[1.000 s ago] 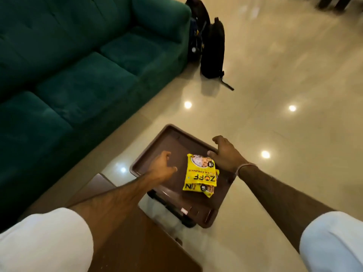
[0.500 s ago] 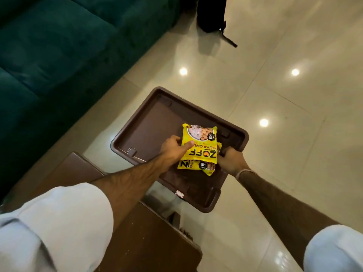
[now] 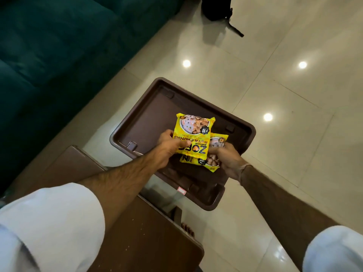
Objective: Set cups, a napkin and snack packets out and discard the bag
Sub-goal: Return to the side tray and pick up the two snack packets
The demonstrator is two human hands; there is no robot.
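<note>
Two yellow snack packets overlap above a brown plastic tray [image 3: 149, 116]. My left hand [image 3: 167, 149] grips the left edge of the upper packet [image 3: 193, 132], thumb across its front. My right hand [image 3: 228, 160] pinches the lower packet [image 3: 213, 154], which lies partly under the upper one with its right side showing. Both packets look lifted a little off the tray floor. No cups, napkin or bag are in view.
The tray rests on a glass-topped table with a brown wooden frame [image 3: 149, 236]. A dark green sofa [image 3: 49, 55] runs along the left. A black backpack [image 3: 216, 6] sits on the glossy tile floor at the top.
Both hands closed on the packets: the left took the upper one, the right left the tray's rim and took the lower one. The packets slid apart, and the view tilted further down.
</note>
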